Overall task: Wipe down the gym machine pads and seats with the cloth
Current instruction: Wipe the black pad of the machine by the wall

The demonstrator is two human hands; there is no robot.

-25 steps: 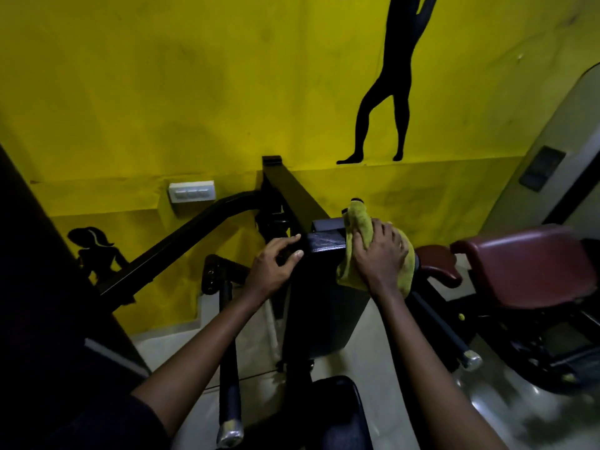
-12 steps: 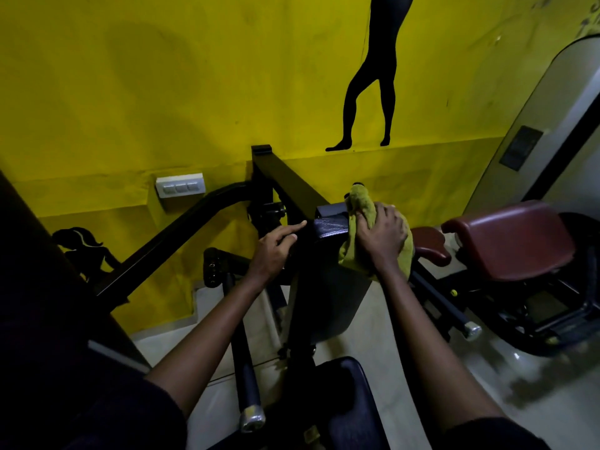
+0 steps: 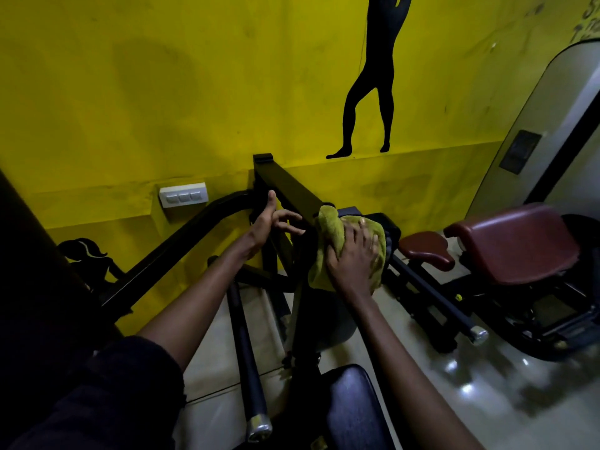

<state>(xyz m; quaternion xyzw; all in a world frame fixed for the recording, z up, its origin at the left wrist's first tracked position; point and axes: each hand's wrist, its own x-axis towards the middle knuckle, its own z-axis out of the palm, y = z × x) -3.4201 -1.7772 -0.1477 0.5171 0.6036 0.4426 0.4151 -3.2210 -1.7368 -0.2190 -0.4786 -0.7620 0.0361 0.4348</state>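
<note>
cloth under right hand, apparently on pad

The cloth and the right hand pressed on it hide most of the black pad beneath. Above the cloth, the wall silhouette is cut by the top edge; below the cloth, the black seat runs off the bottom edge.

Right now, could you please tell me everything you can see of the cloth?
The cloth is yellow-green and looks like soft towelling. It is bunched, draped over the top of the machine's black pad, with a crumpled corner sticking up at its top and a fold hanging below. The right hand lies on it, fingers spread, pressing it to the pad.
</note>
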